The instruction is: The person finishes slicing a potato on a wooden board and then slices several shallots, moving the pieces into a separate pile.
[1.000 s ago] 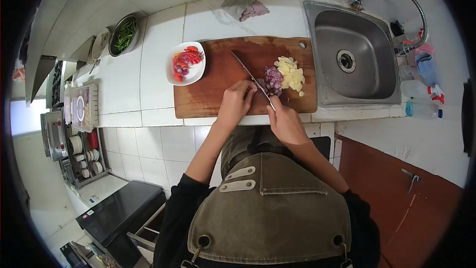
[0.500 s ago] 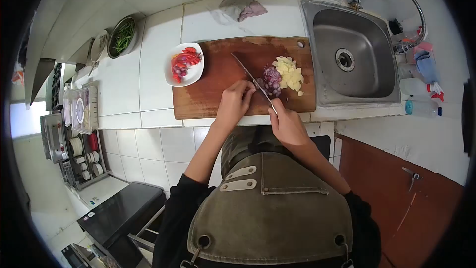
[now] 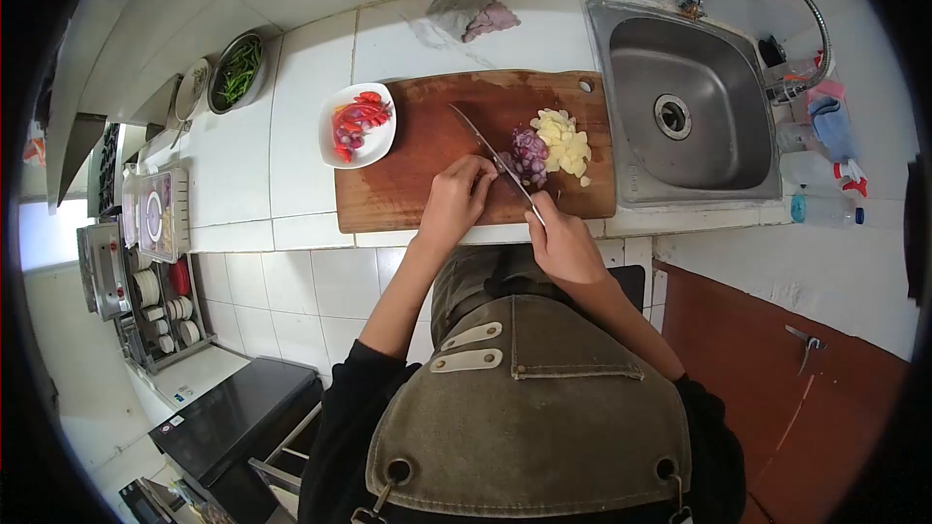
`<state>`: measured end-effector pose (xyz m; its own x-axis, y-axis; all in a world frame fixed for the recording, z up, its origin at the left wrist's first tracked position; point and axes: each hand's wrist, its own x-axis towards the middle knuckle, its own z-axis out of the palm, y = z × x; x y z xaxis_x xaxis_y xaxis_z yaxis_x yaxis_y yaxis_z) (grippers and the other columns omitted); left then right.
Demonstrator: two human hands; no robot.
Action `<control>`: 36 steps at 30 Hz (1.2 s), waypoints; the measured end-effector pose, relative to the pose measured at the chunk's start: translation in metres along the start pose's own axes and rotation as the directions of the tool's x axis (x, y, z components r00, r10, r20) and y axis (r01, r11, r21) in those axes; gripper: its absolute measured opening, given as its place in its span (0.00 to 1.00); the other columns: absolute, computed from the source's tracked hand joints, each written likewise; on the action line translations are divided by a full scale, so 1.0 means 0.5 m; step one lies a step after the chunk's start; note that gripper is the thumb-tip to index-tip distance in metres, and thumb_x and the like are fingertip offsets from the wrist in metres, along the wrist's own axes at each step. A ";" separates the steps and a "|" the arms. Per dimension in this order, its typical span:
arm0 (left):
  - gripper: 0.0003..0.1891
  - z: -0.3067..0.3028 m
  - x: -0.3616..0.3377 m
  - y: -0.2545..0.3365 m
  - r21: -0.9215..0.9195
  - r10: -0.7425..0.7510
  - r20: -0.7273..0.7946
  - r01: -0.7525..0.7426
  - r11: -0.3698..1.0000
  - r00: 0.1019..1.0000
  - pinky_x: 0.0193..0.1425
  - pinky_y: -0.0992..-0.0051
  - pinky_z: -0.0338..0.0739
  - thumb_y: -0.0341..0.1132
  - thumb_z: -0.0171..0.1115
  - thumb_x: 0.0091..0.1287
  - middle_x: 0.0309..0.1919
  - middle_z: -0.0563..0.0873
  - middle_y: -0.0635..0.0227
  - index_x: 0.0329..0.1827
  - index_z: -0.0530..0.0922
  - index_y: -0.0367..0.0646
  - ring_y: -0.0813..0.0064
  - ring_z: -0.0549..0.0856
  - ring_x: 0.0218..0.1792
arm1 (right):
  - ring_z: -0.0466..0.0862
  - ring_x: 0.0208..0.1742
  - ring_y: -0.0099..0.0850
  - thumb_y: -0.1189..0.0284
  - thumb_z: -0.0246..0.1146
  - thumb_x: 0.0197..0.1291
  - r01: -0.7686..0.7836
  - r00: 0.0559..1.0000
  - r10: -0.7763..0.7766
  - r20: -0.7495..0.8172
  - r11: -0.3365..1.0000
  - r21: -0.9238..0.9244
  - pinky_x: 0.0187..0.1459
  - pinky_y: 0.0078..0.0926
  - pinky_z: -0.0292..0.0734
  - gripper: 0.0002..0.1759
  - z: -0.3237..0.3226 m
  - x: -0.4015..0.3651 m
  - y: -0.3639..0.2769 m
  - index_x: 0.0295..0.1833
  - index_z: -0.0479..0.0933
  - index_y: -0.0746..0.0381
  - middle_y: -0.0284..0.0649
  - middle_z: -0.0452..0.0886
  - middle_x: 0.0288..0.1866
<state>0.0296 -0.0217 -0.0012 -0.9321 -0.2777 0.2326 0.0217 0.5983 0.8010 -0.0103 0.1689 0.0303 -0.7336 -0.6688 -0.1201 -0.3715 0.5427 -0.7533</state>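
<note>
My right hand (image 3: 563, 241) is closed around the handle of a kitchen knife (image 3: 478, 133), whose blade slants up and left over the wooden cutting board (image 3: 417, 184). Against the left side of the blade, my left hand (image 3: 459, 196) has its fingers curled and pinched on a small purplish piece, probably shallot, mostly hidden by the fingertips. Just right of the blade lies a heap of chopped shallots (image 3: 529, 155). Touching that heap is a pile of pale yellow slices (image 3: 563, 146), perhaps garlic. A white bowl (image 3: 330, 126) with sliced red chilies (image 3: 359, 114) sits over the board's left end.
Right of the board is a steel sink (image 3: 714, 155) with a flexible faucet (image 3: 811, 0). A metal bowl of green chilies (image 3: 238, 73) stands at the back left. A plastic container (image 3: 163, 215) rests at the counter's left end. A cloth (image 3: 490, 21) lies by the wall.
The view has shifted very slightly. Both hands and the knife stay in nearly the same place over the board.
</note>
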 end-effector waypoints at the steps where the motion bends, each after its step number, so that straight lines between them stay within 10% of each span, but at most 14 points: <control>1: 0.04 0.001 0.000 -0.002 -0.001 0.000 -0.001 0.000 1.000 1.000 0.43 0.60 0.80 0.22 0.64 0.63 0.36 0.85 0.52 0.39 0.79 0.32 0.48 0.86 0.39 | 0.81 0.34 0.63 0.71 0.53 0.72 0.023 1.000 -0.023 -0.009 1.000 -0.005 0.34 0.60 0.73 0.09 0.003 0.000 0.004 0.53 0.65 0.62 0.60 0.80 0.29; 36: 0.05 -0.001 -0.003 -0.013 0.050 0.073 0.011 -0.074 0.996 0.997 0.44 0.63 0.82 0.22 0.66 0.62 0.38 0.86 0.55 0.40 0.80 0.33 0.53 0.87 0.41 | 0.81 0.32 0.63 0.71 0.53 0.73 0.010 1.000 -0.010 -0.025 1.000 0.004 0.34 0.61 0.72 0.08 0.001 0.008 -0.008 0.50 0.65 0.62 0.60 0.79 0.26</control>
<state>0.0309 -0.0257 -0.0066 -0.9319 -0.2250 0.2847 0.0722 0.6538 0.7532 -0.0114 0.1637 0.0325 -0.7438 -0.6614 -0.0967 -0.3767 0.5343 -0.7568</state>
